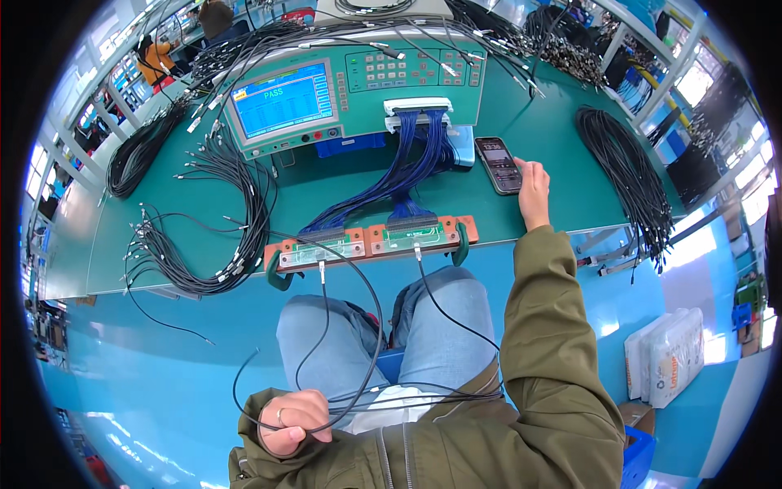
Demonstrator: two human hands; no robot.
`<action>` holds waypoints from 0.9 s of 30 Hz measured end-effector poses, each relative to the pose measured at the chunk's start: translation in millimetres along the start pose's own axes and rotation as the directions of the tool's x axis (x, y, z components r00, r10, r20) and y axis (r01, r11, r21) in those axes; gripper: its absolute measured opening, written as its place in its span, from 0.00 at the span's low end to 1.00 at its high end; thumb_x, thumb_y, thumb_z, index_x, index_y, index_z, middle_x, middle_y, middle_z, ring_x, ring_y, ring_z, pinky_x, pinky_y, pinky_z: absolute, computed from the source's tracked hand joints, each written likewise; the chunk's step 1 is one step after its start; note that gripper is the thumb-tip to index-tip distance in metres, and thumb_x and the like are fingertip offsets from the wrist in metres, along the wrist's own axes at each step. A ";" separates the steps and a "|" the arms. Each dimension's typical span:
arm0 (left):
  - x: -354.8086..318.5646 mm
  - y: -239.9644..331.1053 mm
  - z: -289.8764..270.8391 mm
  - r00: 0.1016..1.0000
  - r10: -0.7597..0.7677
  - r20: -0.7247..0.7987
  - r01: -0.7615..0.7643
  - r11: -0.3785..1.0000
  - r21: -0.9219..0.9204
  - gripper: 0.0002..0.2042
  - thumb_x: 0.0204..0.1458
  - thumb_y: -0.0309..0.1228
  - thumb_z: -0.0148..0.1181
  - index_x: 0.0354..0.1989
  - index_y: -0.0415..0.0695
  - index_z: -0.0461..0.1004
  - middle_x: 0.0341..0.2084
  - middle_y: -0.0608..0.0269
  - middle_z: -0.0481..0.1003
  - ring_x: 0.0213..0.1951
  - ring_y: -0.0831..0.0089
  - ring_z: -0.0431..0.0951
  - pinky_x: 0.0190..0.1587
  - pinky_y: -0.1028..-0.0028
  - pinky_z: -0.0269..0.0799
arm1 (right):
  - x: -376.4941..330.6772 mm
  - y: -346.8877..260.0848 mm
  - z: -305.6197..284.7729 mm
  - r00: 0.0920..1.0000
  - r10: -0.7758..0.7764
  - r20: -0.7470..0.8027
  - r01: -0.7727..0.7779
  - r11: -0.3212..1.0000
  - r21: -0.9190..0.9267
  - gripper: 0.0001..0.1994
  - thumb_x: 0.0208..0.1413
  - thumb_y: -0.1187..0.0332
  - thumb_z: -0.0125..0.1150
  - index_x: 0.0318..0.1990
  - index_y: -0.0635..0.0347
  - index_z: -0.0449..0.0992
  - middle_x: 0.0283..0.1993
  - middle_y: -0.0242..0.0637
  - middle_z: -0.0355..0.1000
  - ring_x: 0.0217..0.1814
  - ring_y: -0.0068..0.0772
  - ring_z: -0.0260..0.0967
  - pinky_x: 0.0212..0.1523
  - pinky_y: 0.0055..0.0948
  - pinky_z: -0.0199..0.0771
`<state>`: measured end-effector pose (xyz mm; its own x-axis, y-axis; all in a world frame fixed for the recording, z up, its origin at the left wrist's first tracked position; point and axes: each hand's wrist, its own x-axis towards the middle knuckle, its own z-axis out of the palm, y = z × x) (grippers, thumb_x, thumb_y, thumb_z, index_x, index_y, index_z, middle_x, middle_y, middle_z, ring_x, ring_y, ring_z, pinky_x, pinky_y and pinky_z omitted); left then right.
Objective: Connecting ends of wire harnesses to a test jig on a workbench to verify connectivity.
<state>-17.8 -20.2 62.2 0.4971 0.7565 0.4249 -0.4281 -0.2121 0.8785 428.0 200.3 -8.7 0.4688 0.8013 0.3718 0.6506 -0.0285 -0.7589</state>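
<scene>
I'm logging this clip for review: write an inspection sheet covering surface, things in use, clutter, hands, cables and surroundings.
Surface: green tabletop.
Things in use: bench tester, screen lit; orange test fixture, two black leads plugged in; smartphone.
Clutter: loose black cables strewn over the tester's top.
Hands: left hand holds a black cable; right hand touches the smartphone's edge.
Cables: blue wire bundle joins tester and fixture; black cable bundles left and right, the right one overhanging the front edge.
Surroundings: blue floor, plastic-wrapped packages at right.
</scene>
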 end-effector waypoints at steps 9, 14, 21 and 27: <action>-2.1 -4.3 -1.2 1.000 -0.008 0.012 0.008 1.000 -0.011 0.12 0.45 0.29 0.41 0.19 0.35 0.71 0.17 0.57 0.71 0.20 0.68 0.64 0.30 0.73 0.59 | 2.3 3.6 7.4 0.995 -0.095 -0.044 0.091 0.993 -0.073 0.17 0.57 0.60 0.34 0.35 0.58 0.71 0.41 0.37 0.66 0.41 0.34 0.59 0.48 0.28 0.55; -2.6 -10.4 -0.6 1.000 0.012 0.001 -0.012 0.998 -0.068 0.13 0.46 0.29 0.40 0.19 0.35 0.70 0.17 0.56 0.72 0.20 0.68 0.64 0.29 0.73 0.59 | 0.9 2.3 3.3 0.991 -0.116 -0.065 0.114 0.993 -0.034 0.16 0.58 0.60 0.35 0.35 0.59 0.71 0.39 0.36 0.67 0.40 0.31 0.60 0.47 0.25 0.55; 14.0 -14.1 4.2 0.975 0.036 0.217 -0.014 0.995 -0.098 0.11 0.47 0.28 0.42 0.23 0.35 0.70 0.20 0.55 0.71 0.21 0.67 0.65 0.29 0.73 0.59 | -90.9 -78.3 -39.2 0.877 -0.120 0.465 -0.275 0.668 0.692 0.26 0.59 0.53 0.28 0.18 0.60 0.65 0.13 0.33 0.60 0.14 0.22 0.54 0.18 0.17 0.55; 37.4 -27.6 18.8 0.741 0.034 0.671 0.006 0.998 -0.056 0.08 0.45 0.23 0.45 0.31 0.33 0.70 0.30 0.54 0.71 0.28 0.64 0.67 0.35 0.71 0.62 | -216.0 -151.6 -33.3 0.213 -0.669 0.712 -0.894 0.161 0.419 0.32 0.56 0.49 0.30 0.57 0.71 0.47 0.49 0.54 0.62 0.51 0.42 0.60 0.52 0.35 0.55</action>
<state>26.8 2.4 58.0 0.8601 0.1387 0.4908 -0.4671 -0.1723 0.8673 248.0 11.7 43.9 -0.7605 0.6157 0.2061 -0.5644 -0.4700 -0.6786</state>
